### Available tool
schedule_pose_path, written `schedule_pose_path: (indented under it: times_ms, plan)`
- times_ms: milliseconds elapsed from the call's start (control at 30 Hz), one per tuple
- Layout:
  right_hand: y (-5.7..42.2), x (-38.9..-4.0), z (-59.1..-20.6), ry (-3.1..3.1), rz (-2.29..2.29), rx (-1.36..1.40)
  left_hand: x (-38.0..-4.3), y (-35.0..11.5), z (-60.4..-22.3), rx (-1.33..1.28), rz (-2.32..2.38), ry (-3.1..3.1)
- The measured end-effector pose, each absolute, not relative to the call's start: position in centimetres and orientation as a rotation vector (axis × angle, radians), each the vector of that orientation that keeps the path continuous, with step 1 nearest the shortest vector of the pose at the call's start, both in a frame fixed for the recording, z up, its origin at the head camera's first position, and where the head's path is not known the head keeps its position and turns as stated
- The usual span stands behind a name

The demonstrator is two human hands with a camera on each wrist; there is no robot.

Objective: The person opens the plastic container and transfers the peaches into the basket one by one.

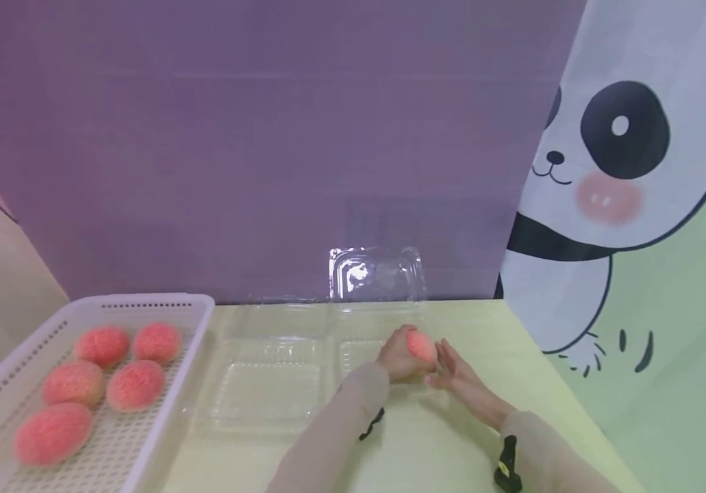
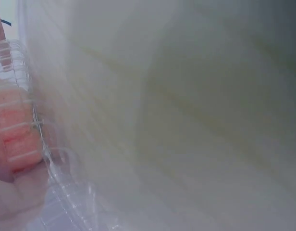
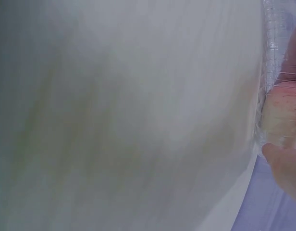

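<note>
1. Reaching in from the bottom edge on two pale sleeves, both forearms angling up toward the middle of the yellow-green table point(image 1: 513, 322).
2. Curling the left hand point(image 1: 397, 361) round a pink peach point(image 1: 421, 346), fingers and thumb wrapped about its lower side, fruit showing above the knuckles.
3. Holding the right hand point(image 1: 460, 378) just beside it, fingers straight and lying together, tips touching or nearly touching the peach's right side; gripping nothing.
4. Keeping the peach over the right-hand clear plastic clamshell box point(image 1: 361, 352), whose lid point(image 1: 374, 274) is standing upright against the purple wall; not possible to tell whether the fruit is touching the box floor.
5. Showing, from the left wrist, a blurred peach point(image 2: 16, 127) behind ribbed clear plastic point(image 2: 61, 183) at the left edge; from the right wrist, a fingertip point(image 3: 285, 166) and pink fruit point(image 3: 285, 110) at the right edge, the rest blurred.
6. Lying open and flat to the left, a second clear box point(image 1: 266, 387).
7. Sitting further left, a white perforated tray point(image 1: 143, 305) holding five more peaches point(image 1: 135, 385).
8. Hanging at the right, a panda curtain point(image 1: 611, 157).
</note>
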State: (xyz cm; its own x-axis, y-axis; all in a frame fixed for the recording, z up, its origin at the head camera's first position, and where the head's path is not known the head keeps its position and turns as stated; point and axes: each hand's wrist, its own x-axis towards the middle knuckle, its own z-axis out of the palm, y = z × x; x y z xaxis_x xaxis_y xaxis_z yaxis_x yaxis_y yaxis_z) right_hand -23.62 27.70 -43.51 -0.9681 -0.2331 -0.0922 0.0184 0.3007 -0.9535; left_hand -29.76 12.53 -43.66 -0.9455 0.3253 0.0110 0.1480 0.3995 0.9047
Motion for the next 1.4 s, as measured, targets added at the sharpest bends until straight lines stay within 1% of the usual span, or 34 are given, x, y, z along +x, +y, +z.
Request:
schedule_pose_path:
  times_ms: [233,500,867,1233,1400]
  plan:
    - [27.4,-23.6,-43.5,2.365,-1.708,-0.196,-29.7,12.0,-43.3,0.397,1.569,2.52]
    - [27.4,-23.5,-42.9,2.393,-1.687,-0.151,-29.5,10.9,-41.5,0.395,1.591,2.553]
    - [27.7,-23.4,-42.9,2.417,-1.635,-0.159,-27.4,8.0,-38.4,0.286,1.643,2.504]
    - [28.0,-23.4,-43.1,2.424,-1.625,-0.163,-25.6,4.6,-35.7,0.411,1.649,2.465]
    - [28.1,-23.2,-43.0,2.42,-1.616,-0.173,-24.9,2.8,-34.3,0.412,1.633,2.463]
